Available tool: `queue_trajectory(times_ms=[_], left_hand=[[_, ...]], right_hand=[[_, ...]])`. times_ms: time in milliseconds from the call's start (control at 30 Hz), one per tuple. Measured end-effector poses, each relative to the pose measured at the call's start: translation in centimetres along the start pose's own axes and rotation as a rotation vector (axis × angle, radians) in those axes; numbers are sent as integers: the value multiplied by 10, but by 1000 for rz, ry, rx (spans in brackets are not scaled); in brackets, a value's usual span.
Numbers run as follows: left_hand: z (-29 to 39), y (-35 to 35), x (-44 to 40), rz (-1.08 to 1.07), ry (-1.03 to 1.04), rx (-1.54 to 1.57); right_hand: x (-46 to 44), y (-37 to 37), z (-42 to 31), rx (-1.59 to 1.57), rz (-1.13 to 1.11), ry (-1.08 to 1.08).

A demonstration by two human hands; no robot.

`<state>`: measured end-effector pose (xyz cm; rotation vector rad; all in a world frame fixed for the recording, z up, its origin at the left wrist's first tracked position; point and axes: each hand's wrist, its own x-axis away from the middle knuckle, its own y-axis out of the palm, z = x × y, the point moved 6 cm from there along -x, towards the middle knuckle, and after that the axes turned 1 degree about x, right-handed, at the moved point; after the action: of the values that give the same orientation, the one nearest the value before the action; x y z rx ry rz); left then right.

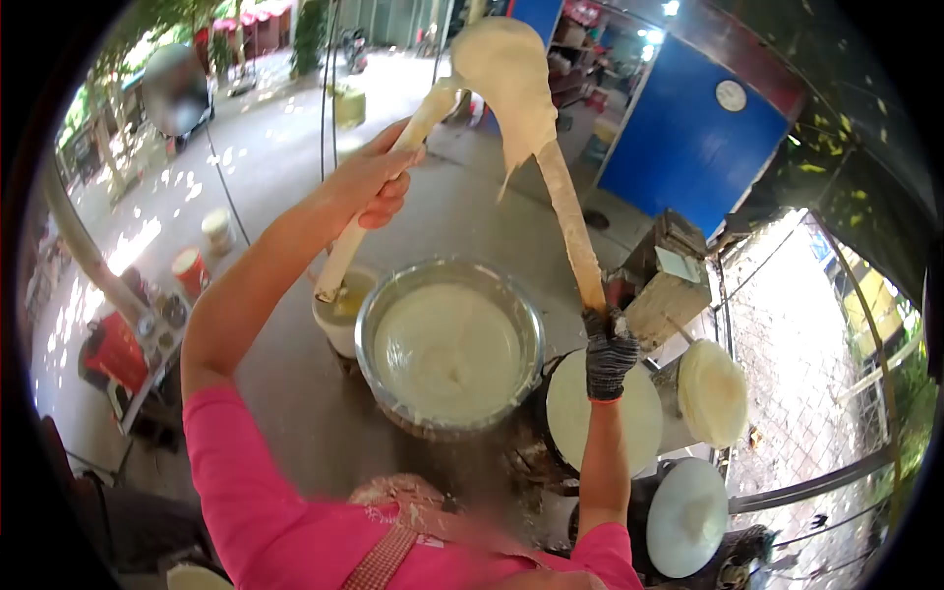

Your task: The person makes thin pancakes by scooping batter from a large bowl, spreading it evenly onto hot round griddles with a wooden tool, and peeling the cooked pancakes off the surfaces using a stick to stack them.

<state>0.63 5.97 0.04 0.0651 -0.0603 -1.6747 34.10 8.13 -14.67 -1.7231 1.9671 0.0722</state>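
My bare left hand (379,187) is closed around a pale stick-like handle (346,254), held up at a slant. Its upper end meets a batter-coated paddle (562,197), whose raised head carries a thick lump of pale batter (503,69) with a strand hanging down. Lower on the right, my right hand (612,356), in a dark striped glove, grips the paddle's wooden shaft. Below and between both arms stands a wide metal basin (537,339) of creamy batter (447,339). Beside my right wrist lies a round griddle with a pale sheet (600,418) across it.
A bucket (339,329) with yellowish liquid adjoins the basin. Right of the griddle are a pale round stack (713,393) and a whitish lid (686,516). A box-like stand (669,295) rises behind. At left, a low shelf (147,383) holds containers, near a red-and-white tub (189,267).
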Motion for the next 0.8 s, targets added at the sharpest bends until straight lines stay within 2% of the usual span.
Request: queue_trajectory(times_ms=[33,67,100,167,200,233,300,333,433,467,500,533,567,600,633,700,733,800], left_hand=[[1,-9,-13,-9,44,-47],[-4,-17,-26,-23,74,-93],[-61,-7,26,-45,-140,36],[-129,-15,24,-150,-270,135],[-176,-20,23,-191,-516,302],[-214,-16,29,-225,-762,487],[-248,-6,42,-132,-988,762],[-261,8,50,-75,-1106,895],[-214,51,53,-413,-959,547],[-207,71,53,-418,-772,369],[-203,97,54,-445,-571,215],[-237,122,47,-656,-636,423],[-269,151,43,-858,-726,641],[-279,187,59,-821,-849,638],[-280,218,78,-763,-966,627],[-301,277,123,-517,-1428,885],[-334,293,128,-502,-1561,1089],[-367,370,170,-597,-1779,1124]], right_hand=[[-9,16,21,-223,2,4],[34,12,45,-403,-41,86],[80,8,72,-581,-69,178],[127,40,103,-283,-79,203],[150,55,117,-136,-88,217],[173,59,137,27,-151,143],[232,44,160,377,-271,152],[255,22,143,429,-283,391],[292,-37,106,-90,255,153],[293,-52,76,-2,170,324],[300,-63,81,-45,156,415],[315,-65,117,-346,196,452],[333,-65,153,-806,266,454],[352,-67,180,-1020,310,464],[382,-79,181,-789,359,546],[455,-119,144,-95,338,785],[486,-133,118,370,247,921],[574,-177,116,294,295,1018]])
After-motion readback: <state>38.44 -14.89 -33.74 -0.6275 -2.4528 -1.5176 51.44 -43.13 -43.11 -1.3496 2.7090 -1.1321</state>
